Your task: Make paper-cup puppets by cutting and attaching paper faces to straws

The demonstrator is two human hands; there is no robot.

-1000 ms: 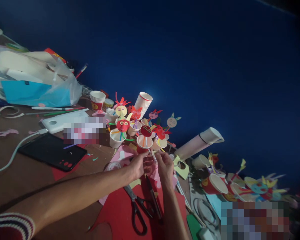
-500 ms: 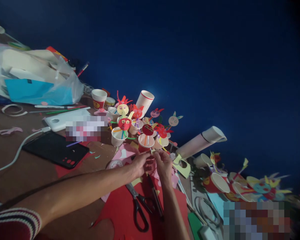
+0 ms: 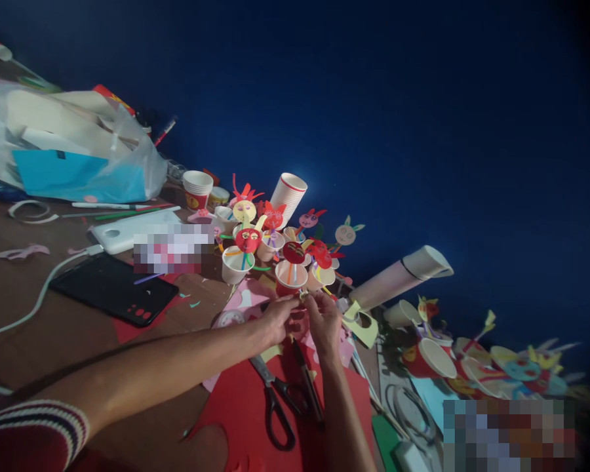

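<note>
My left hand (image 3: 276, 318) and my right hand (image 3: 324, 322) meet over the table, fingers pinched together on a small craft piece (image 3: 302, 298) that I cannot make out clearly. They hover just in front of a cluster of white paper cups with coloured paper faces on sticks (image 3: 275, 239). Under my wrists lie black-handled scissors (image 3: 278, 406) on a red paper sheet (image 3: 236, 419), with pink paper (image 3: 248, 298) beside it.
A dark tablet (image 3: 113, 288), a white device with a cable (image 3: 128, 233) and a plastic bag of paper (image 3: 69, 154) lie at the left. A stack of cups (image 3: 288, 193) and a tilted roll (image 3: 403, 275) stand behind. More decorated cups (image 3: 472, 364) crowd the right. A blue wall backs it all.
The view has drifted slightly; both hands stay pinched together on the small piece, shifted a little up toward the cups.
</note>
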